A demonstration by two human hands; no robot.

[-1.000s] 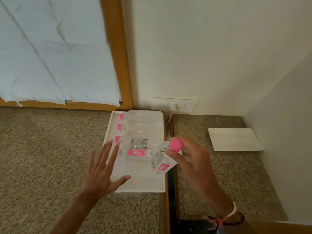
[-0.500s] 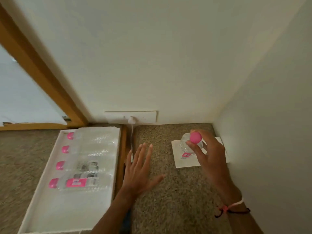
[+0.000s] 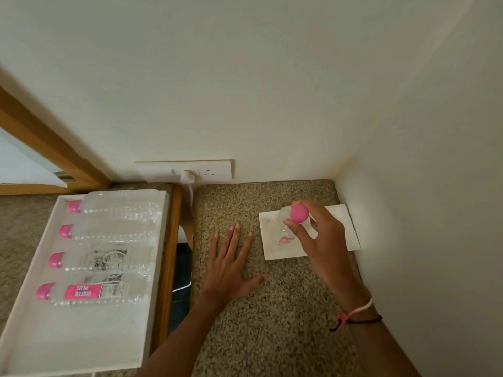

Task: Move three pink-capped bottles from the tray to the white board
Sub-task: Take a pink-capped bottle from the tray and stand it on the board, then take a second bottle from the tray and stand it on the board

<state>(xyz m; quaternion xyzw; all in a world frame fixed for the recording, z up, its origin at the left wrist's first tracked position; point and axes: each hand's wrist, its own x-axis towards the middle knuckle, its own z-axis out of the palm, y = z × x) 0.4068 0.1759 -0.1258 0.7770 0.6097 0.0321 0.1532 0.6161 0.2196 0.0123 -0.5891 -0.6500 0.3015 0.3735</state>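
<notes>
Change: since a second ago the carried bottle (image 3: 285,229) has gone from beside the tray (image 3: 40,346) to over the white board (image 3: 345,227); the left hand (image 3: 228,270) followed across the gap.
Right hand (image 3: 315,240): fingertips pinch the bottle's neck just under its pink cap (image 3: 299,213); bottle upright, base at the board.
Left hand: fingers spread wide, palm down on the speckled counter (image 3: 272,322), just left of the board, holding nothing.
Tray: well left of both hands, four pink-capped bottles (image 3: 109,251) lying side by side, caps pointing left.
Right wrist: thread bracelets (image 3: 353,317).
</notes>
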